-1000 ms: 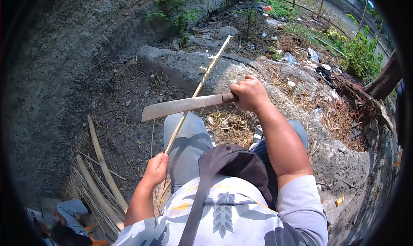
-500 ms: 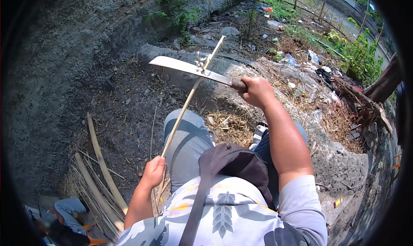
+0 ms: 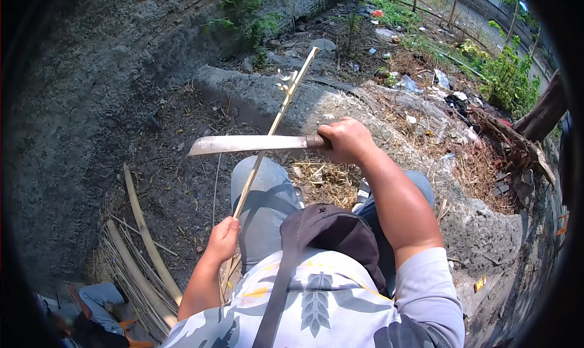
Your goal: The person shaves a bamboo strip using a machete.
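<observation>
My right hand (image 3: 348, 141) is closed around the dark handle of a machete (image 3: 249, 143), its broad blade pointing left across the middle of the view. Beneath or against the blade runs a long, thin bamboo strip (image 3: 248, 188), slanting away from me over my left thigh. Curled pale shavings (image 3: 286, 81) cling to the strip near its far end. My left hand (image 3: 223, 241) grips the strip close to its near end, thumb on top. The strip's lower end passes down behind that hand beside my body.
A pile of bamboo poles and strips (image 3: 141, 250) lies at lower left, near another person (image 3: 100, 305) at the edge. A rough wall (image 3: 73, 104) rises on the left. Litter (image 3: 410, 83) and dry straw (image 3: 322, 173) cover the ground, with a stump (image 3: 544, 107) at right.
My right hand has drawn the machete back toward me along the strip, its blade now more level. The shavings stay near the strip's far end. My left hand has hardly moved.
</observation>
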Demonstrator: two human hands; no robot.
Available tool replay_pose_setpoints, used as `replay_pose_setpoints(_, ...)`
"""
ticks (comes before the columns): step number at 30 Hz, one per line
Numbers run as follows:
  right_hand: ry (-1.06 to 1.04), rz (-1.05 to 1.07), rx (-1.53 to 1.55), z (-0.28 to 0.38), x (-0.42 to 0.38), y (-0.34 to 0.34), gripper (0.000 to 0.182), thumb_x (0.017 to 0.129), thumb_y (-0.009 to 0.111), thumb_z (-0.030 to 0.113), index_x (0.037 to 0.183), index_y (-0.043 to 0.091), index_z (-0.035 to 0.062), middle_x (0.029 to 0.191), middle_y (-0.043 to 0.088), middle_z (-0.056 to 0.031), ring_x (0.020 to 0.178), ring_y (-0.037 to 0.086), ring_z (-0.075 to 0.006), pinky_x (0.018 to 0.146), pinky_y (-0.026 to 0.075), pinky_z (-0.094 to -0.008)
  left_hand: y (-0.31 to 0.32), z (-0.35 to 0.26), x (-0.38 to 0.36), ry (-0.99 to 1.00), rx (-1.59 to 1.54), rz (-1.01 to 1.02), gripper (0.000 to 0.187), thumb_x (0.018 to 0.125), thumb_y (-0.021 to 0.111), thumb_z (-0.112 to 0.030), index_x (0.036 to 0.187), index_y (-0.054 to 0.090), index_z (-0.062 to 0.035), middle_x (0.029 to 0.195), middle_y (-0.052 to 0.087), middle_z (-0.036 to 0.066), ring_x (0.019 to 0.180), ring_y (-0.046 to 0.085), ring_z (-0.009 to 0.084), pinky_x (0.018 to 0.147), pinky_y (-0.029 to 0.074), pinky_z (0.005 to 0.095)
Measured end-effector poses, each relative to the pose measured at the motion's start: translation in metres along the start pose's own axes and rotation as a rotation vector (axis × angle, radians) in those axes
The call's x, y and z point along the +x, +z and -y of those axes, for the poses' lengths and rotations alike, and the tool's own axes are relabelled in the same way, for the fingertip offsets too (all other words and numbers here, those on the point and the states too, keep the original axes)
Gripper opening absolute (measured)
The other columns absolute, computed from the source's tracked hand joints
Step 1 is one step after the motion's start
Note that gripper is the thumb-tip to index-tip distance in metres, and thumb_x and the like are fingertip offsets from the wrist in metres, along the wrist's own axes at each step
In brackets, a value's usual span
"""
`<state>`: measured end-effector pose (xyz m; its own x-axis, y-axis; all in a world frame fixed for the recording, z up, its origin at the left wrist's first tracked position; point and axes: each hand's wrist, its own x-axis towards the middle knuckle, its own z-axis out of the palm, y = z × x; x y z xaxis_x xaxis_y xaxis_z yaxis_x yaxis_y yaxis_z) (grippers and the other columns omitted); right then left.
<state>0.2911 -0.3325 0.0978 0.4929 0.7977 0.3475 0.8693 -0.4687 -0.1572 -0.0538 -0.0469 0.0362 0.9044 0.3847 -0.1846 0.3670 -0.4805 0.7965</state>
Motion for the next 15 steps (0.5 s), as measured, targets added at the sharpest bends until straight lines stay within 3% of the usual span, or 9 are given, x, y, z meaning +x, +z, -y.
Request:
replay_pose_setpoints(4, -0.165, 0.058, -0.029, 0.013, 0.004, 0.004, 0.017, 0.077, 0.078, 0.027, 0.085, 0.066, 0.0175, 0.075, 0.071, -0.0058, 0.078, 0.073, -0.0289, 0.081, 0.053, -0.0395, 0.001, -0.014, 0.003, 0.04, 0.042, 0.002, 0.046, 0.113, 0.049, -0.04, 0.091, 0.061, -0.0011, 0.075, 0.057, 0.006, 0.071, 0.052, 0.0147, 0.066, 0.046, 0.0343)
replay_pose_setpoints(7, -0.069, 0.03, -0.07, -0.013, 0.0, -0.006, 0.016, 0.079, 0.076, 0.025, 0.089, 0.068, 0.016, 0.081, 0.073, -0.0086, 0.082, 0.073, -0.0306, 0.082, 0.055, -0.0431, -0.016, -0.012, 0.004, 0.026, 0.112, 0.056, 0.046, 0.112, 0.05, -0.04, 0.089, 0.059, -0.0011, 0.073, 0.056, 0.006, 0.07, 0.051, 0.0147, 0.065, 0.046, 0.0348)
replay_pose_setpoints(9, 0.293, -0.013, -0.067, -0.053, -0.006, 0.008, 0.017, 0.08, 0.075, 0.023, 0.094, 0.069, 0.0141, 0.088, 0.075, -0.0123, 0.088, 0.073, -0.034, 0.084, 0.057, -0.0481, -0.033, -0.014, -0.005, 0.018, 0.14, 0.057, 0.045, 0.112, 0.051, -0.038, 0.087, 0.058, -0.0008, 0.071, 0.055, 0.005, 0.068, 0.049, 0.0145, 0.064, 0.045, 0.0354)
replay_pose_setpoints(11, 0.415, -0.009, 0.01, -0.058, -0.009, 0.004, 0.018, 0.081, 0.075, 0.022, 0.096, 0.07, 0.013, 0.092, 0.074, -0.0159, 0.091, 0.072, -0.0385, 0.084, 0.056, -0.0519, -0.032, -0.044, -0.006, 0.065, 0.161, 0.015, 0.044, 0.112, 0.052, -0.037, 0.087, 0.059, -0.001, 0.071, 0.054, 0.004, 0.068, 0.049, 0.0134, 0.064, 0.045, 0.0347)
replay_pose_setpoints(15, 0.46, -0.021, 0.021, -0.037, -0.007, -0.008, 0.019, 0.082, 0.074, 0.023, 0.097, 0.07, 0.0132, 0.096, 0.075, -0.0169, 0.094, 0.071, -0.0413, 0.083, 0.056, -0.0544, -0.028, -0.022, 0.008, 0.046, 0.075, 0.023, 0.042, 0.112, 0.052, -0.037, 0.089, 0.061, -0.002, 0.073, 0.056, 0.003, 0.071, 0.051, 0.0115, 0.064, 0.045, 0.0328)
